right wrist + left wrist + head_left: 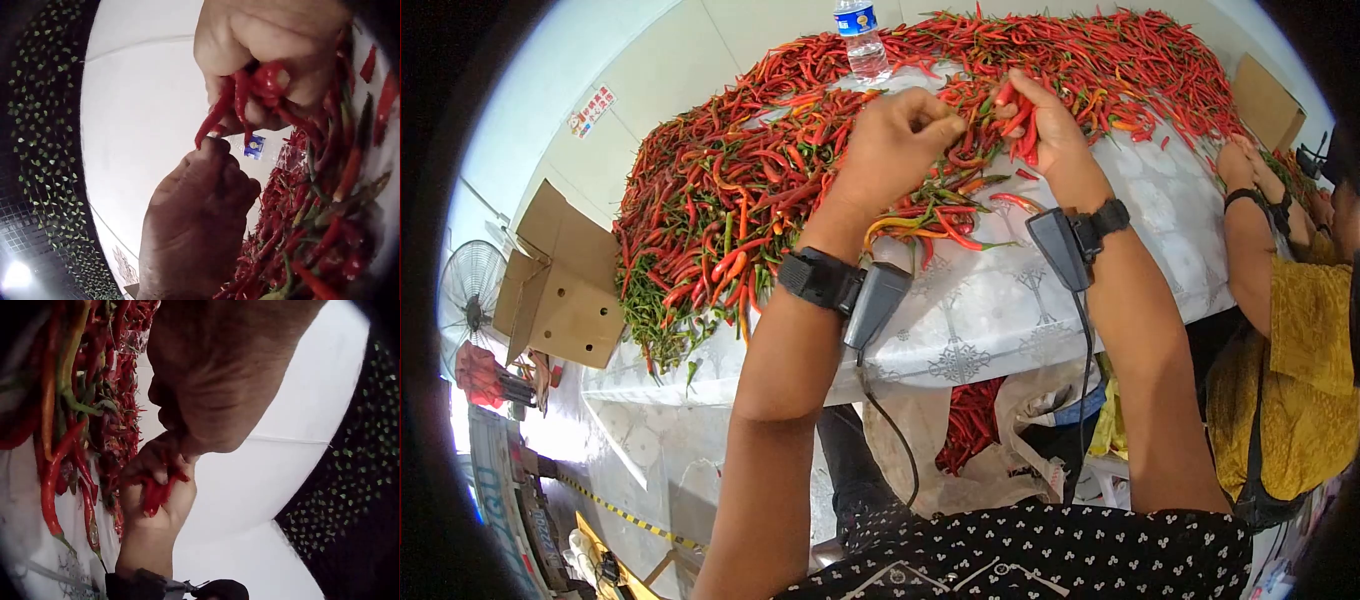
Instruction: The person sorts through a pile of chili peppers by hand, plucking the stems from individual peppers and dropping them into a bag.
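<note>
Several red chili peppers (240,100) are gripped in my right hand (1050,125), their pointed ends sticking out past the fingers. Close to it, on the left, is my left hand (905,145), fingers curled and thumb pressed against the index finger. In the right wrist view its fingertips (215,145) meet the end of one held pepper; whatever lies between them is hidden. Both hands are over the near edge of a large heap of red and green chilies (730,185). A few loose chilies (960,225) lie below the hands on the patterned tablecloth (1000,300).
A water bottle (863,45) stands behind the left hand among the chilies. Another person's hands (1245,165) are at the table's right side. Cardboard boxes (565,300) and a fan (473,280) stand at left. A pale sack (910,440) with red chilies is below the table edge.
</note>
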The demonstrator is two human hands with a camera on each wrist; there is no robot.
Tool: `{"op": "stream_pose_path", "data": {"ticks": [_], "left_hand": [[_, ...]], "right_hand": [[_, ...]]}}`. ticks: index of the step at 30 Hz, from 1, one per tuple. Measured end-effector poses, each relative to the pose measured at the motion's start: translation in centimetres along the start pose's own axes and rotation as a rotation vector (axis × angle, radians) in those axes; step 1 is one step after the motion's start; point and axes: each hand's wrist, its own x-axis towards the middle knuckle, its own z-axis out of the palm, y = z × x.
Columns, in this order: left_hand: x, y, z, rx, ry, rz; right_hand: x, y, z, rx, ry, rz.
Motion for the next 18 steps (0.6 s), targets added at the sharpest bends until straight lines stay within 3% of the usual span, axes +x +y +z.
{"op": "stream_pose_path", "data": {"ticks": [2, 5, 9, 12, 14, 18], "left_hand": [[0.2, -0.6, -1.2, 0.084, 0.049, -0.045], [0.5, -3.3, -2.1, 0.414, 0.009, -0.102], [0.8, -2.9, -0.9, 0.439, -0.021, -0.052], [1.6, -2.0, 0.6, 0.421, -0.123, -0.039], [2.3, -1.5, 1.1, 0.516, -0.341, 0.008], [1.9, -1.0, 1.9, 0.641, -0.441, 0.014]], "right_hand": [[0.0, -0.3, -0.3, 0.139, -0.051, -0.032], [-0.4, -0.4, 0.2, 0.151, 0.029, -0.032], [-0.1, -0.5, -0.3, 0.17, 0.099, -0.022], [0.1, -0.6, -1.0, 0.173, 0.019, -0.078], [0.3, -0.5, -1.3, 0.196, 0.053, -0.084], [0.2, -0.9, -1.4, 0.216, 0.084, -0.071]]}}
